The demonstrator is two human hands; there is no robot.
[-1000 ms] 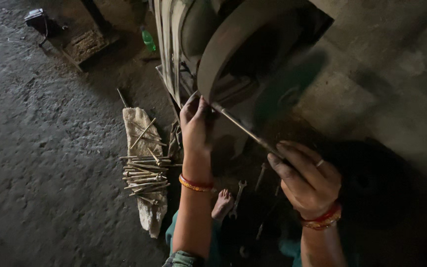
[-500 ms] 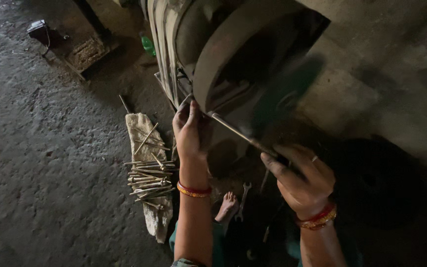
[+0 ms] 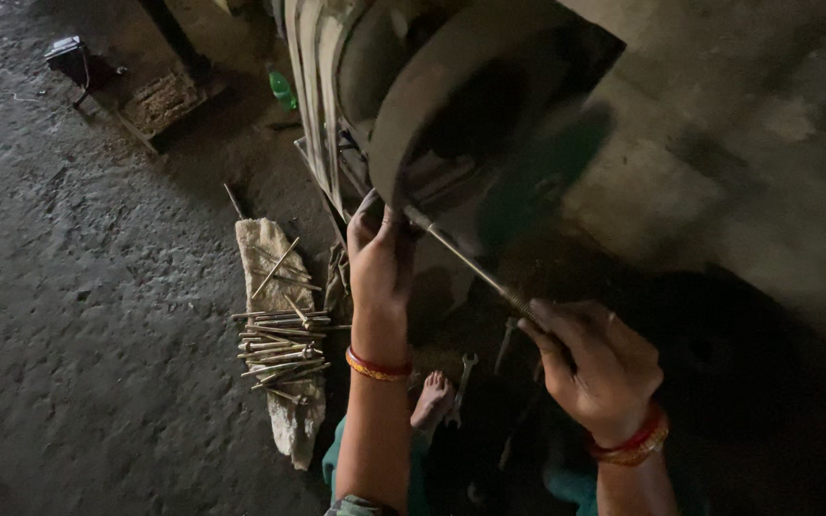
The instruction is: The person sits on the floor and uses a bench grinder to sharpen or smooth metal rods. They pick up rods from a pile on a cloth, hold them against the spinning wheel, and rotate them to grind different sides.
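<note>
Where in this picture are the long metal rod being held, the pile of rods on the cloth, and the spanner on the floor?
metal rod (image 3: 470, 266), head view, on the bare shaft between the hands.
pile of rods (image 3: 281, 346), head view, on the middle of the bundle.
spanner (image 3: 462, 377), head view, on its handle near the foot.

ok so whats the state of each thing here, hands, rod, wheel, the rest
left hand: closed on the rod's front end, at the wheel
right hand: closed on the rod's back end
rod: held slanted, tip against the wheel
wheel: upright; spinning or not, cannot tell
rods: piled loosely on a cloth
cloth: laid flat on the floor
spanner: lying on the floor
</note>
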